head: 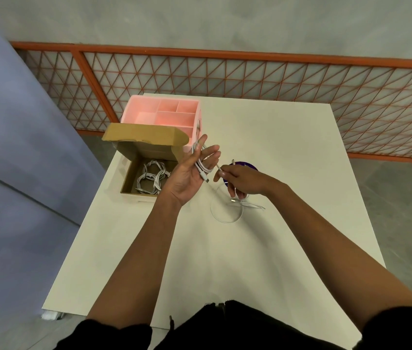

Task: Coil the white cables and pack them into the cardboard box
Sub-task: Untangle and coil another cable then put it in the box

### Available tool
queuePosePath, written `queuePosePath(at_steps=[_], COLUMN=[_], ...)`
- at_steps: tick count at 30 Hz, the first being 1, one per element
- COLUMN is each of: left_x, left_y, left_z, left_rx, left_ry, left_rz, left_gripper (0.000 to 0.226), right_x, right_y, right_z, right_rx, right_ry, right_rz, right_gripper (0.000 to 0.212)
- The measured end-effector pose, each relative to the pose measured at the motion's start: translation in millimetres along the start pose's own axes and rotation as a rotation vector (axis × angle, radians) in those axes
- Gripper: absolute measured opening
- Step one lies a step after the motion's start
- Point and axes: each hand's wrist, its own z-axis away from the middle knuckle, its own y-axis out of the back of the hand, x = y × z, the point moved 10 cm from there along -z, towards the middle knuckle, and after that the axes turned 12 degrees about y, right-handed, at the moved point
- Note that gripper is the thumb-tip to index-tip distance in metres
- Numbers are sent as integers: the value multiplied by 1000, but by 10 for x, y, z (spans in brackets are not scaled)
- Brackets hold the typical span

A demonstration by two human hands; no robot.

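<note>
My left hand [191, 170] is raised palm up above the table, fingers spread, with a white cable [201, 165] wound in loops around them; one plug hangs by the palm. My right hand [241, 179] pinches the same cable a little to the right, and the loose rest trails down into a wide loop [225, 210] lying on the white table. The open cardboard box [128, 181] sits just left of my left hand, lid flap up, with several coiled white cables [150, 176] inside.
A pink compartment organiser [164, 114] stands behind the box at the table's far left. A dark purple round object [246, 164] lies partly hidden behind my right hand. The white table [275, 152] ends close to the box on the left; an orange mesh fence runs beyond.
</note>
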Motion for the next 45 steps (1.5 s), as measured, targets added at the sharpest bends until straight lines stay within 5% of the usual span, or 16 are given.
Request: queuePosePath(at_steps=[4, 13, 20, 25, 34, 45], left_x=[-3, -74, -89, -130, -360, -445], left_y=[-38, -54, 36, -38, -220, -566], left_z=[-38, -166, -199, -121, -1, 229], left_rx=[28, 161, 339, 271, -67, -539], left_ry=[-9, -34, -18, 44, 236, 459], left_rz=[-87, -385, -838, -903, -482, 138], left_gripper=[41, 55, 50, 47, 45, 27], right_x=[-77, -262, -383, -382, -485, -310], right_y=[-12, 188, 471, 706, 871, 632], right_z=[8, 16, 7, 23, 53, 71], right_rx=[-96, -113, 9, 187, 295, 299], right_ry=[0, 51, 104, 117, 178, 229], right_rz=[63, 280, 426, 347, 239, -256], right_gripper=[33, 31, 33, 39, 36, 29])
